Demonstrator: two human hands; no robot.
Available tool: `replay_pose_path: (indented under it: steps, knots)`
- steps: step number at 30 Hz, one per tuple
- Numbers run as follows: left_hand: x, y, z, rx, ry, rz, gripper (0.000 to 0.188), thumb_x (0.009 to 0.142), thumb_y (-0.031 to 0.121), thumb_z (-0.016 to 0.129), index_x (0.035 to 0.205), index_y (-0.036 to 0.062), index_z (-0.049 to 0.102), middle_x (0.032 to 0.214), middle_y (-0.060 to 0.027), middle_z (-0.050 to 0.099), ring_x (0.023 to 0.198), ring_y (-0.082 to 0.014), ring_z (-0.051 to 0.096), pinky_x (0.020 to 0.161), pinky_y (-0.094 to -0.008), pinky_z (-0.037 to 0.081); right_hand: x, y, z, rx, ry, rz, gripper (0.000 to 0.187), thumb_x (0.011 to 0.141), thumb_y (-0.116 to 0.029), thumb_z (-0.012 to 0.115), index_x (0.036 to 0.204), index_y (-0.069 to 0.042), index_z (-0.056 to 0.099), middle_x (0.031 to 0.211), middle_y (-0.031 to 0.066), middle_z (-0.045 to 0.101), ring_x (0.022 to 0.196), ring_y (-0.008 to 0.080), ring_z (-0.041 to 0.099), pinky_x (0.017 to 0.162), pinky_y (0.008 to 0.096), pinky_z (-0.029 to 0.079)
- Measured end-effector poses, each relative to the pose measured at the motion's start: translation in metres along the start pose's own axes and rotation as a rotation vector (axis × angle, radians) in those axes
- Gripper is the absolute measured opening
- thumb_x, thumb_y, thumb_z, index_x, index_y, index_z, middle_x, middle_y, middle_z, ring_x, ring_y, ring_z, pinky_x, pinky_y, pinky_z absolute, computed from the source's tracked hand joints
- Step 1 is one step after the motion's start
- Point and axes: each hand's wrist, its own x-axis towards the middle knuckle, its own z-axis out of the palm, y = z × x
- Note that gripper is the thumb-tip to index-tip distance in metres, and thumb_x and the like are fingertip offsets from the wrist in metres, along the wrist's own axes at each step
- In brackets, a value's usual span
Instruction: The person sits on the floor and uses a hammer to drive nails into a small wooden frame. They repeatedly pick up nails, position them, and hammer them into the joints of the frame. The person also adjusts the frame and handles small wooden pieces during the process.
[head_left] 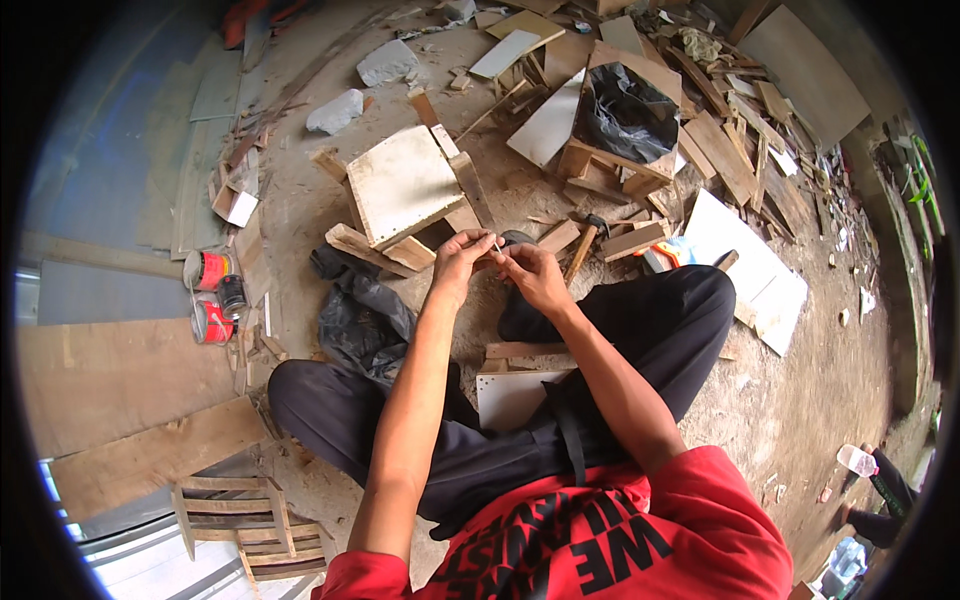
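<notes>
Both hands meet in front of the seated person's crossed legs, fingertips together. The left hand and the right hand pinch a small thin nail between them; it is too small to tell which fingers carry the grip. The nail shows as a short pale sliver at the meeting fingertips, its long axis running roughly up and away from the person, tilted slightly; which end is the point cannot be told.

Bare dirt floor lies open to the right of the right hand, past the knee. Room is tight ahead of the hands: a small wooden box with a pale top board sits just beyond the left hand, loose wooden blocks crowded round its base. A hammer lies just beyond the right hand, handle slanting toward the person. Further ahead stands a wooden frame holding a black plastic bag, amid scattered offcuts. Left of the left hand, a crumpled dark bag lies by the knee, and further left red cans stand near flat boards. Below the hands, between the legs, rests a pale board.
</notes>
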Motion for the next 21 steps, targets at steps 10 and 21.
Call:
replay_pose_path:
  steps: [10, 21]
  knots:
    - [-0.032, -0.041, -0.032, -0.026, 0.327, 0.02, 0.027, 0.092, 0.019, 0.072, 0.116, 0.0072, 0.065, 0.109, -0.0068, 0.073, 0.099, -0.0149, 0.068, 0.084, -0.0304, 0.051, 0.036, 0.042, -0.055, -0.506, 0.068, -0.012, 0.04, 0.091, -0.035, 0.074, 0.102, 0.003, 0.07, 0.091, 0.0168, 0.073, 0.087, 0.0243, 0.07, 0.076, 0.0356, 0.054]
    - [-0.054, -0.004, -0.033, -0.254, 0.481, 0.106, 0.036, 0.094, 0.016, 0.07, 0.127, 0.0043, 0.062, 0.118, -0.0074, 0.071, 0.112, -0.0196, 0.066, 0.09, -0.0319, 0.049, 0.061, 0.17, -0.131, -0.782, 0.424, 0.575, 0.07, 0.076, -0.048, 0.078, 0.117, 0.007, 0.061, 0.113, 0.0274, 0.068, 0.111, 0.0408, 0.065, 0.092, 0.0456, 0.054]
